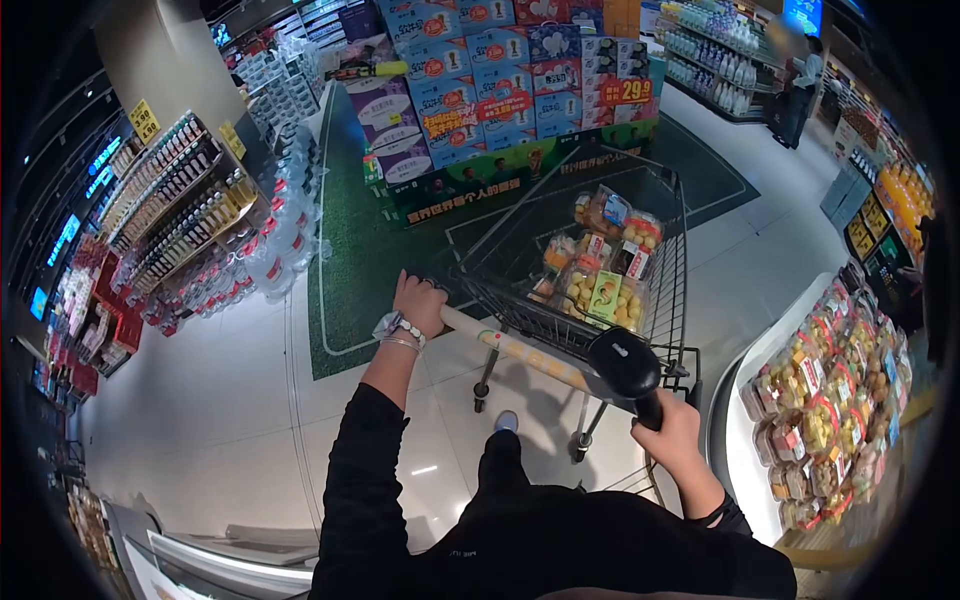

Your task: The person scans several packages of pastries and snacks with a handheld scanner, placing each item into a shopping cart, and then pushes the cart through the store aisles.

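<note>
My left hand [420, 304] is closed around the left end of the pale push bar [520, 350] of a shopping cart [682, 255]. A watch and a bracelet circle that wrist. At the bar's right end, my right hand [672, 430] wraps the stem of a black, round-topped grip [624, 362]. Inside the wire basket lie several clear plastic boxes of fruit. One box of yellowish round fruit [625, 300] carries a green-and-white label [604, 296]; smaller boxes, one with reddish-yellow fruit [643, 232], sit behind it.
Ahead, a stack of blue cartons [490, 90] stands on a green mat [350, 320]. Bottle shelves [180, 190] and packs of large water bottles [265, 260] are at the left. Close on the right is a stand of boxed fruit [830, 410]. A person [797, 95] stands at the far right.
</note>
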`<action>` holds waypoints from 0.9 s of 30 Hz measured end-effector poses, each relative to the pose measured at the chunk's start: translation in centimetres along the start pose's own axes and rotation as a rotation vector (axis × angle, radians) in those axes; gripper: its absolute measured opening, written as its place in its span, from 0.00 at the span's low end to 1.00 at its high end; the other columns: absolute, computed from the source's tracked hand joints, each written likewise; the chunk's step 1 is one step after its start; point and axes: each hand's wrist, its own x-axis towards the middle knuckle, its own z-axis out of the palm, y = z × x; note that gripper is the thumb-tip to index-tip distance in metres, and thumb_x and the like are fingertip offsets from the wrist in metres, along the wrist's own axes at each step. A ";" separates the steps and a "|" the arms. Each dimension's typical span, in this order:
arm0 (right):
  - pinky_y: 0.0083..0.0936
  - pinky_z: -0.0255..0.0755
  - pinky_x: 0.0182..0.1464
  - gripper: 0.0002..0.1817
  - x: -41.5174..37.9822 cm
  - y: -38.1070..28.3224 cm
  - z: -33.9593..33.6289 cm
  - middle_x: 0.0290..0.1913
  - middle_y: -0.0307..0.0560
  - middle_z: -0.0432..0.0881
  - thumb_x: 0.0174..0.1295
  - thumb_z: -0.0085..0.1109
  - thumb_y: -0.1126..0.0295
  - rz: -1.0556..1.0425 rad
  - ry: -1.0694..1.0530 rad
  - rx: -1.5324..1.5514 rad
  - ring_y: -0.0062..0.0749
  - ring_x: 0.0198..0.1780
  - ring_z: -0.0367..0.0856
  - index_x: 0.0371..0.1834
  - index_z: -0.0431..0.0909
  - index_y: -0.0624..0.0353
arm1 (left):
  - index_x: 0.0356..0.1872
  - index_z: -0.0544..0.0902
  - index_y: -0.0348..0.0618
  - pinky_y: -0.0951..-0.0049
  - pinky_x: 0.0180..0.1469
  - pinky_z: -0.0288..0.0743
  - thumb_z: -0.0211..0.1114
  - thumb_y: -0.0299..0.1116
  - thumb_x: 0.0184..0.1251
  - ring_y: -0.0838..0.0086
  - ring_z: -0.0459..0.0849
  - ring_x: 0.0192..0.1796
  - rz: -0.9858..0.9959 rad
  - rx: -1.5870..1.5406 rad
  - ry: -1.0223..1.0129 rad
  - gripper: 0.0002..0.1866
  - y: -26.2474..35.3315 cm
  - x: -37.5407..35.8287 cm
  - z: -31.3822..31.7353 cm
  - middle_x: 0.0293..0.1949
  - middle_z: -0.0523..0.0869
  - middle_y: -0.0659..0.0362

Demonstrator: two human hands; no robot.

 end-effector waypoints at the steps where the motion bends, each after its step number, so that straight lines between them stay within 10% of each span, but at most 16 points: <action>1: 0.36 0.72 0.33 0.16 1.9 0.5 0.7 0.23 0.50 0.78 0.36 0.59 0.67 0.076 0.041 0.004 0.47 0.29 0.78 0.33 0.76 0.56 | 0.23 0.84 0.51 0.47 0.65 0.53 0.67 0.36 0.37 0.59 0.75 0.44 0.017 -0.008 -0.001 0.08 -0.2 2.2 0.1 0.32 0.80 0.54; 13: 0.38 0.71 0.35 0.16 25.1 3.1 3.6 0.28 0.51 0.78 0.36 0.60 0.66 0.280 0.156 -0.098 0.49 0.32 0.77 0.32 0.75 0.57 | 0.26 0.81 0.56 0.35 0.63 0.44 0.72 0.41 0.36 0.65 0.74 0.47 0.349 -0.229 -0.047 0.12 -3.6 31.7 2.7 0.32 0.79 0.65; 27: 0.34 0.70 0.30 0.16 45.0 17.2 -0.5 0.25 0.44 0.77 0.35 0.61 0.64 0.294 0.287 -0.136 0.43 0.30 0.78 0.32 0.75 0.51 | 0.29 0.85 0.56 0.27 0.61 0.44 0.70 0.48 0.40 0.61 0.76 0.50 0.488 0.030 -0.290 0.15 9.0 63.0 4.1 0.38 0.82 0.62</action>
